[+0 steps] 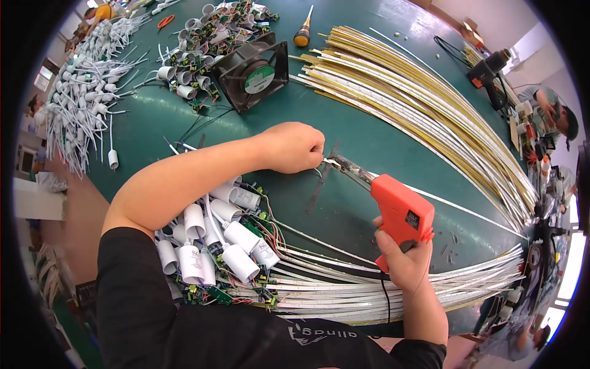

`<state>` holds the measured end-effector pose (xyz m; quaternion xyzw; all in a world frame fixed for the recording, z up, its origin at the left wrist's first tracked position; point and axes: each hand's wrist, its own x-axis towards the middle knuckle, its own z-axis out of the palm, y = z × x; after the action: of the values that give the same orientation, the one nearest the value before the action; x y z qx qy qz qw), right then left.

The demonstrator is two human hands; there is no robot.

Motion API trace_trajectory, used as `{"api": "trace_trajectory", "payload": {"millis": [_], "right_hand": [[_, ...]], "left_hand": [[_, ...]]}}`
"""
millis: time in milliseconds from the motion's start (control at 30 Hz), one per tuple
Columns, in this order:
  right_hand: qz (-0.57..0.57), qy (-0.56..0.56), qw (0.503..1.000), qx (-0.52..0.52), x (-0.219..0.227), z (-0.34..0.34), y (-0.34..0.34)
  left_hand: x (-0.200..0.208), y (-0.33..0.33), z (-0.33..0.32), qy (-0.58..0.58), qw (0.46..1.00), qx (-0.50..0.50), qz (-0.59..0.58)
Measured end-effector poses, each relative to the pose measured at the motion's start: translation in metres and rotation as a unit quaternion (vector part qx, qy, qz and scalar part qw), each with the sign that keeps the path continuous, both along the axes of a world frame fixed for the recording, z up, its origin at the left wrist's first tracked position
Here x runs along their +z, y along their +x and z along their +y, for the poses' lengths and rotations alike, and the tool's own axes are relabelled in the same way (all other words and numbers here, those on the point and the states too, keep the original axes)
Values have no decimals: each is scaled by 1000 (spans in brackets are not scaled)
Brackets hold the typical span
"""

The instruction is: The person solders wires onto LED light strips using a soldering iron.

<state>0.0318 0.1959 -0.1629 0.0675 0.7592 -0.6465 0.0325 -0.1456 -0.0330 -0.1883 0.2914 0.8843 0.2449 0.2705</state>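
Soldering gun [404, 209] fills your clasped right hand [402, 258]; slipping could burn your curled left hand [294, 147]. What that pinches, I can't tell

Grn tbl [381, 147], pinkish-brn flr [86, 215], brt window [573, 252] at R

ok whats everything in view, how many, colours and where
Flat table: one, green, centre
Gun-shaped plastic soldering tool: one, red, centre right
Cylindrical housings with circuit boards: many, white, left of centre
Corded plastic pieces: many, white, far left heap
Square fan: one, black, upper centre
Bulbous screwdriver: one, yellow and black, top
Looped scissors: one, orange, upper left
Long thin strips: many, white and yellow, right side
Gun-shaped corded tool: one, black, upper right
Other people: several, various clothing, outer edges
Short sleeves: two, black, lower edge
Left grip: one, bare, centre, seemingly pinching thin white piece
Right grip: one, bare, lower right, on soldering tool
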Motion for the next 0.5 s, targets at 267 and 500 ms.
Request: {"api": "trace_trajectory", "payload": {"millis": [267, 500], "right_hand": [[15, 68, 997, 19, -2, -2, -1], [23, 71, 997, 12, -2, -4, 1]], "left_hand": [[0, 1, 2, -19, 1000, 1, 17], [1, 0, 4, -31, 999, 3, 15]]}}
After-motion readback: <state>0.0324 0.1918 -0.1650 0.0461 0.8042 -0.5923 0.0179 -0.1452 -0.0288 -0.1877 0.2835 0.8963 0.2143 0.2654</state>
